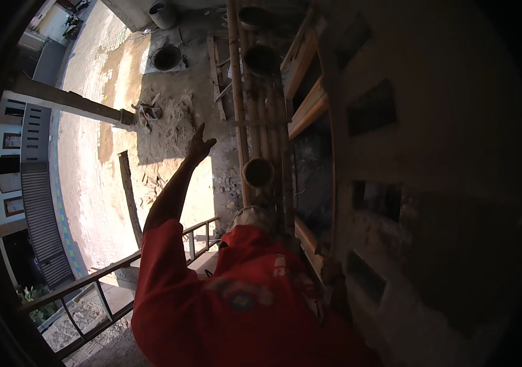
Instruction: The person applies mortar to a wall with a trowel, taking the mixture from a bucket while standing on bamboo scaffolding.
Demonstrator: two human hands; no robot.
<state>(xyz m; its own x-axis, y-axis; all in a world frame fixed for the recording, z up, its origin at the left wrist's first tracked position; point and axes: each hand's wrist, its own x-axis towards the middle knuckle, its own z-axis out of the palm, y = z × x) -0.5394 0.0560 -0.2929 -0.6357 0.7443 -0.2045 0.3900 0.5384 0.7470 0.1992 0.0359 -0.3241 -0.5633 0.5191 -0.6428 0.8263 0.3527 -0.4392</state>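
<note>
My left arm reaches forward in a red sleeve. Its hand (200,145) hangs in the air with fingers apart and holds nothing. Below it lies a heap of grey sand or mortar (175,122) on the ground. My right hand (333,270) is low on the right in deep shade, close to a wooden frame (311,244); its fingers are too dark to make out. Between my arms, a round bucket (258,173) sits on a run of bamboo poles (265,131).
Two more dark buckets, one of them nearer (260,60), stand farther along the poles. A round tub (166,57) and a grey bucket (162,14) are on the ground. A metal ladder-like rail (102,300) crosses at lower left. A wall with openings (371,107) rises on the right.
</note>
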